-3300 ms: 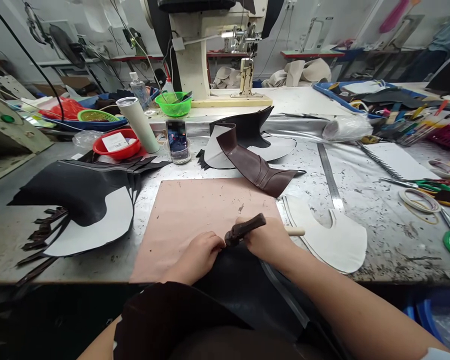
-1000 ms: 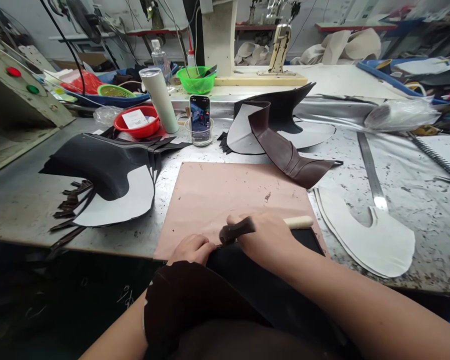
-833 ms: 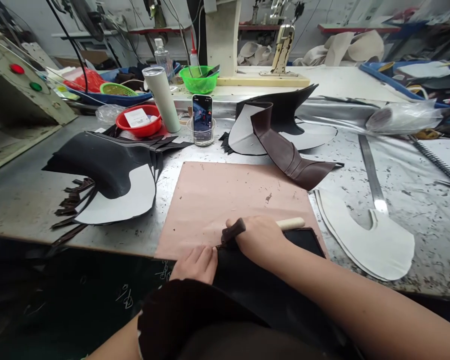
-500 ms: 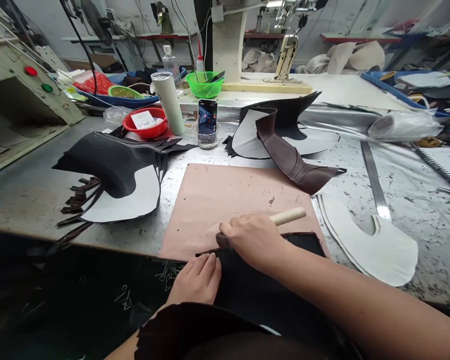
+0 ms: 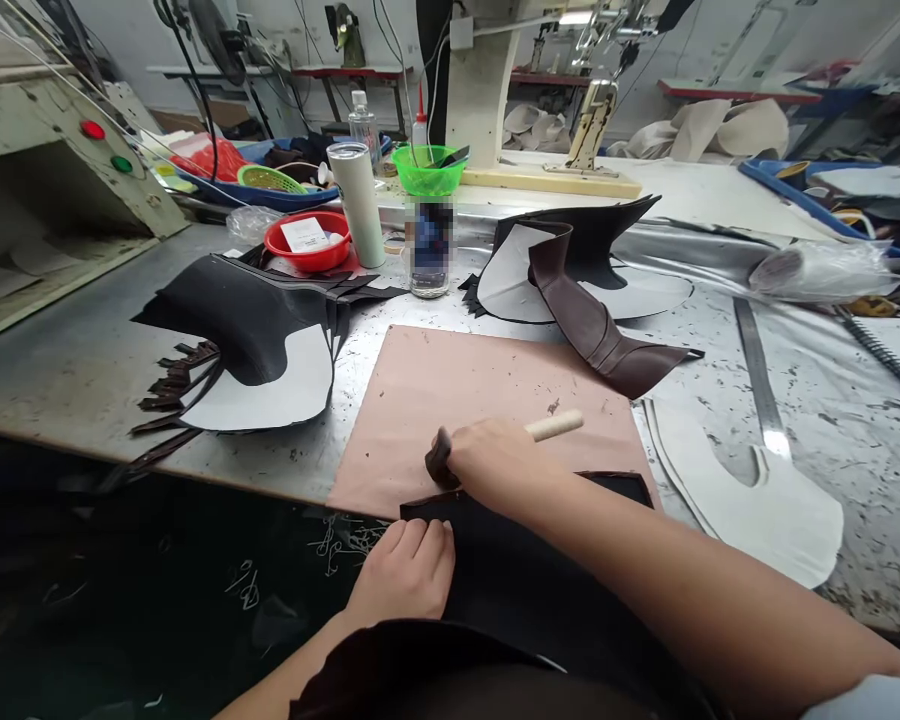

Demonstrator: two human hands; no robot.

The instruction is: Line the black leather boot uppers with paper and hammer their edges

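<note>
My right hand (image 5: 499,462) is wrapped round a hammer, whose pale wooden handle (image 5: 555,425) sticks out to the right and whose dark head (image 5: 441,460) shows at the left, over the pink board (image 5: 450,390). Below it, my left hand (image 5: 406,570) presses its closed fingers on the left end of a black leather piece (image 5: 525,570). That piece lies partly on the board's front edge and hangs toward my body. Its folded edge runs under my right wrist.
Stacked black leather pieces (image 5: 247,310) lie left of the board. A brown leather strip (image 5: 592,320) overlaps its back right corner. White curved pieces (image 5: 780,510) and a metal ruler (image 5: 757,370) lie right. Behind stand a red bowl (image 5: 311,258), a tumbler (image 5: 360,210) and a green basket (image 5: 429,180).
The hammer head has tipped up and moved slightly left, with its handle further left. My left hand remains on the leather. The whole view has shifted a little.
</note>
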